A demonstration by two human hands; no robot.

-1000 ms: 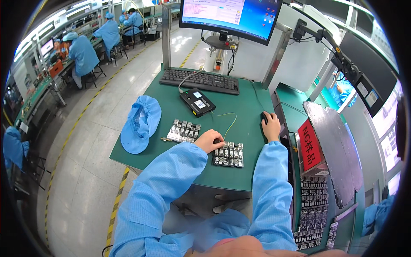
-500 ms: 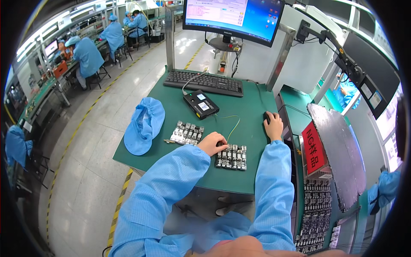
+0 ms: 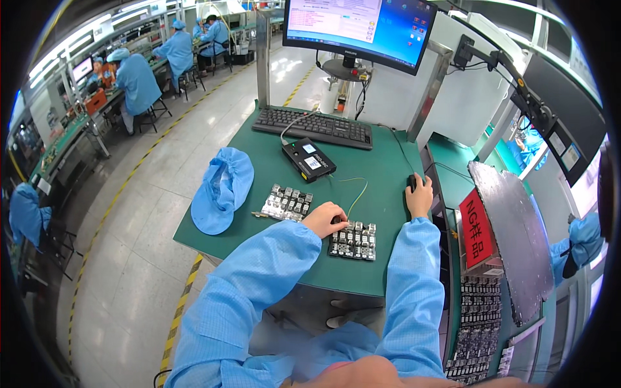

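My left hand (image 3: pixel 323 220) is closed in a pinch around a small dark connector (image 3: pixel 336 220) that joins thin yellow-green wires (image 3: pixel 365 187). It rests at the upper left corner of a circuit board panel (image 3: pixel 353 242) carrying several rows of silvery metal parts. The fingers hide how the connector meets the panel. A second, similar panel (image 3: pixel 284 203) lies just left of that hand. The wires run back to a black programmer box (image 3: pixel 306 160) with two small pale labels or displays. Farther right, my right hand (image 3: pixel 419 196) is wrapped over a black mouse (image 3: pixel 411 184) on the green mat.
A blue cap (image 3: pixel 223 191) lies at the table's left edge. Behind the box are a black keyboard (image 3: pixel 314 128) and a monitor (image 3: pixel 359 29). On the right stand a red-signed box (image 3: pixel 477 226) and stacked board panels (image 3: pixel 477 323). Co-workers in blue sit at a far-left bench.
The whole view has shifted slightly, so things appear a little farther right and lower. Both hands keep their places on the connector and the mouse.
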